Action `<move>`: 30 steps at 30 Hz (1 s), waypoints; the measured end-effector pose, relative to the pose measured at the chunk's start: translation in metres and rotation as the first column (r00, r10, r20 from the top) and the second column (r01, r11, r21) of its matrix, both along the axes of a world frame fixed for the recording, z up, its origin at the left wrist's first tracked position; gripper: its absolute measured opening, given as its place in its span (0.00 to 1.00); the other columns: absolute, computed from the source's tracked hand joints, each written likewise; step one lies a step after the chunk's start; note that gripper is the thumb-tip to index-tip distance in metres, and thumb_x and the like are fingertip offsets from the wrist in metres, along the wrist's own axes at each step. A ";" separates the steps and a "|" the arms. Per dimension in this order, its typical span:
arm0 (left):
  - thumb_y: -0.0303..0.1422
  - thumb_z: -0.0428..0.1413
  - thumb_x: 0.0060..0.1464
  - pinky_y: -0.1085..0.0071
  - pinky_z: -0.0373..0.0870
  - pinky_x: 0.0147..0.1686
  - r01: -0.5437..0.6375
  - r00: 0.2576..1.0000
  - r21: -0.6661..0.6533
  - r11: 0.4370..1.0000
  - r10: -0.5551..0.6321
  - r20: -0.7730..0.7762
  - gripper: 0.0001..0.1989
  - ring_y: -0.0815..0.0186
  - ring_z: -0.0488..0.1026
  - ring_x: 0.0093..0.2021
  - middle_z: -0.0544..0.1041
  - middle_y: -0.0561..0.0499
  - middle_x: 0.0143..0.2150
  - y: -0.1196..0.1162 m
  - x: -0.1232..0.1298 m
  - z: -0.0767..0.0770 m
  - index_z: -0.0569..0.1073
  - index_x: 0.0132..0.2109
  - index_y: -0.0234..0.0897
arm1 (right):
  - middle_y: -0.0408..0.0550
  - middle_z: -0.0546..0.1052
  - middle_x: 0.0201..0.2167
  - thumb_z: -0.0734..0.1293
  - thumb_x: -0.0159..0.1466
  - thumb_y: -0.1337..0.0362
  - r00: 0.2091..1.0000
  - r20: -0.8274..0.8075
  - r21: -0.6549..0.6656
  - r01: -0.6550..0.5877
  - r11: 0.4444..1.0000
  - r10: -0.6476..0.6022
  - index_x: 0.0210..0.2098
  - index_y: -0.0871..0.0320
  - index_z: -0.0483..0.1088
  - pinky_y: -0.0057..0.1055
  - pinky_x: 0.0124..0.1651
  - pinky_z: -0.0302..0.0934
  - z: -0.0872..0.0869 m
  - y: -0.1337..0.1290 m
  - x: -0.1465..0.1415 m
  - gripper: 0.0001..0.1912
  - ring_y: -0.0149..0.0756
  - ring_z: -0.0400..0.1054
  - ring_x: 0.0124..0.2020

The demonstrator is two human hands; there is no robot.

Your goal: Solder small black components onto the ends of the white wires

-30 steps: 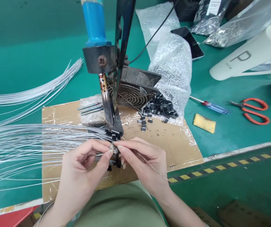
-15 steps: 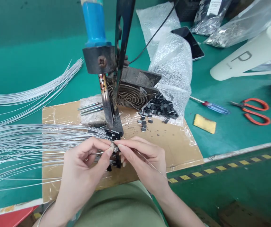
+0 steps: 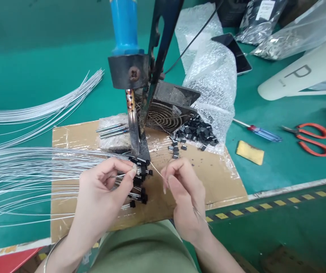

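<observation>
My left hand pinches the end of a white wire between thumb and forefinger, beside small black connectors on the wire ends. A small metal piece shows at its fingertips; its kind is hard to make out. To the right, my right hand is closed around a thin solder wire, whose free end points up and left toward the iron. Just above the left fingertips hangs the tip of a soldering iron, clamped upright with its blue handle on top. Many white wires run off to the left.
A cardboard sheet lies under the work. Behind are a fan, a pile of black connector parts and bubble wrap. Rightward lie a screwdriver, a yellow sponge, orange-handled cutters and a white cup.
My right hand has drawn away to the right from the left fingertips, keeping the solder wire. The left hand still pinches the wire end. The view has shifted slightly.
</observation>
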State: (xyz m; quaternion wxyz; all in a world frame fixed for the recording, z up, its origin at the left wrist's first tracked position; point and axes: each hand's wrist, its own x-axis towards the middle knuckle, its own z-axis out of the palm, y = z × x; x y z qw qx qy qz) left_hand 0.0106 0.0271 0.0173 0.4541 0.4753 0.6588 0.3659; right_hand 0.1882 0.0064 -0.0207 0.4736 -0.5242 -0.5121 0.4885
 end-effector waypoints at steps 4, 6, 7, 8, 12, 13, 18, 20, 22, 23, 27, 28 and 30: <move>0.27 0.66 0.54 0.76 0.72 0.30 -0.012 1.000 0.006 1.000 0.012 0.021 0.04 0.69 0.77 0.30 0.86 0.51 0.34 0.003 0.000 0.002 0.81 0.31 0.38 | 0.44 0.72 0.36 0.61 0.77 0.67 0.999 0.012 0.061 -0.038 0.997 0.038 0.33 0.53 0.64 0.35 0.42 0.62 0.007 0.006 0.002 0.14 0.36 0.67 0.38; 0.27 0.66 0.54 0.77 0.74 0.32 -0.019 0.998 0.004 1.000 0.019 0.052 0.04 0.69 0.79 0.32 0.86 0.51 0.35 0.006 0.001 0.004 0.81 0.31 0.38 | 0.48 0.78 0.47 0.63 0.76 0.68 0.998 -0.035 0.064 -0.050 0.997 0.052 0.35 0.53 0.67 0.39 0.54 0.66 0.010 0.008 0.002 0.11 0.41 0.73 0.49; 0.26 0.66 0.54 0.77 0.74 0.33 -0.022 0.998 0.003 1.000 0.022 0.064 0.04 0.69 0.79 0.33 0.86 0.52 0.35 0.008 0.002 0.004 0.81 0.31 0.38 | 0.50 0.79 0.51 0.65 0.75 0.69 0.997 -0.059 0.055 -0.053 0.997 0.056 0.35 0.53 0.68 0.42 0.58 0.67 0.011 0.009 0.002 0.10 0.43 0.74 0.54; 0.26 0.66 0.53 0.77 0.74 0.33 -0.028 0.997 0.003 1.000 0.028 0.070 0.04 0.69 0.80 0.33 0.86 0.52 0.35 0.009 0.002 0.004 0.81 0.31 0.38 | 0.50 0.80 0.53 0.65 0.74 0.70 0.995 -0.083 0.044 -0.055 0.998 0.058 0.36 0.53 0.68 0.43 0.61 0.67 0.012 0.010 0.001 0.10 0.43 0.75 0.56; 0.27 0.66 0.54 0.78 0.70 0.28 -0.033 0.999 0.005 0.999 0.033 0.025 0.04 0.71 0.77 0.29 0.85 0.54 0.33 0.013 0.003 0.005 0.82 0.32 0.39 | 0.48 0.84 0.54 0.67 0.73 0.72 0.987 -0.149 0.005 -0.062 0.998 0.062 0.36 0.52 0.69 0.43 0.63 0.71 0.013 0.011 -0.002 0.10 0.42 0.79 0.57; 0.27 0.66 0.54 0.78 0.69 0.27 -0.032 0.999 0.013 0.999 0.032 0.013 0.04 0.72 0.76 0.28 0.85 0.54 0.33 0.014 0.003 0.006 0.82 0.32 0.39 | 0.48 0.85 0.54 0.68 0.73 0.72 0.986 -0.156 -0.003 -0.059 0.998 0.058 0.35 0.52 0.69 0.43 0.64 0.71 0.013 0.011 -0.003 0.10 0.41 0.80 0.57; 0.24 0.65 0.54 0.81 0.71 0.30 -0.042 0.999 0.048 0.998 0.041 0.021 0.06 0.73 0.77 0.29 0.84 0.56 0.33 0.015 0.004 0.008 0.81 0.31 0.40 | 0.49 0.86 0.53 0.69 0.72 0.71 0.981 -0.193 -0.037 -0.027 0.999 0.020 0.34 0.53 0.71 0.43 0.63 0.75 0.012 0.014 -0.007 0.11 0.42 0.82 0.55; 0.24 0.65 0.54 0.81 0.73 0.32 -0.058 0.998 0.047 0.997 0.057 0.031 0.06 0.73 0.78 0.31 0.85 0.56 0.33 0.015 0.004 0.008 0.81 0.31 0.40 | 0.50 0.86 0.52 0.70 0.71 0.70 0.979 -0.205 -0.037 -0.012 0.999 0.004 0.33 0.53 0.71 0.43 0.62 0.76 0.011 0.015 -0.009 0.10 0.43 0.83 0.54; 0.24 0.65 0.54 0.81 0.74 0.33 -0.070 0.997 0.051 0.996 0.068 0.039 0.07 0.72 0.80 0.32 0.85 0.56 0.34 0.015 0.003 0.008 0.81 0.31 0.40 | 0.51 0.87 0.51 0.70 0.71 0.70 0.976 -0.215 -0.035 0.009 0.999 -0.017 0.33 0.53 0.71 0.44 0.60 0.77 0.010 0.017 -0.011 0.10 0.43 0.83 0.53; 0.24 0.65 0.54 0.81 0.75 0.34 -0.073 0.997 0.054 0.996 0.071 0.039 0.07 0.72 0.80 0.33 0.85 0.56 0.34 0.015 0.003 0.008 0.81 0.31 0.40 | 0.51 0.87 0.51 0.70 0.71 0.70 0.975 -0.222 -0.035 0.020 0.999 -0.027 0.32 0.53 0.71 0.44 0.60 0.78 0.010 0.017 -0.012 0.10 0.44 0.84 0.52; 0.23 0.65 0.54 0.81 0.74 0.33 -0.062 0.998 0.067 0.996 0.061 0.017 0.07 0.72 0.80 0.32 0.85 0.57 0.34 0.017 0.003 0.009 0.81 0.31 0.41 | 0.51 0.87 0.51 0.71 0.70 0.70 0.966 -0.256 -0.041 0.028 0.999 -0.038 0.32 0.53 0.71 0.44 0.60 0.78 0.010 0.018 -0.014 0.11 0.44 0.84 0.51; 0.23 0.65 0.54 0.81 0.74 0.32 -0.058 0.998 0.072 0.996 0.057 0.011 0.08 0.73 0.80 0.32 0.85 0.57 0.34 0.017 0.003 0.010 0.81 0.31 0.41 | 0.51 0.87 0.51 0.71 0.70 0.71 0.964 -0.262 -0.039 0.029 0.999 -0.038 0.32 0.53 0.71 0.43 0.60 0.78 0.010 0.018 -0.014 0.11 0.43 0.84 0.51; 0.23 0.65 0.55 0.82 0.73 0.31 -0.051 0.999 0.078 0.996 0.051 0.006 0.08 0.74 0.79 0.32 0.85 0.58 0.34 0.018 0.003 0.010 0.80 0.31 0.42 | 0.50 0.87 0.51 0.71 0.70 0.71 0.962 -0.270 -0.033 0.027 0.999 -0.035 0.32 0.53 0.71 0.43 0.60 0.78 0.010 0.019 -0.014 0.10 0.43 0.84 0.52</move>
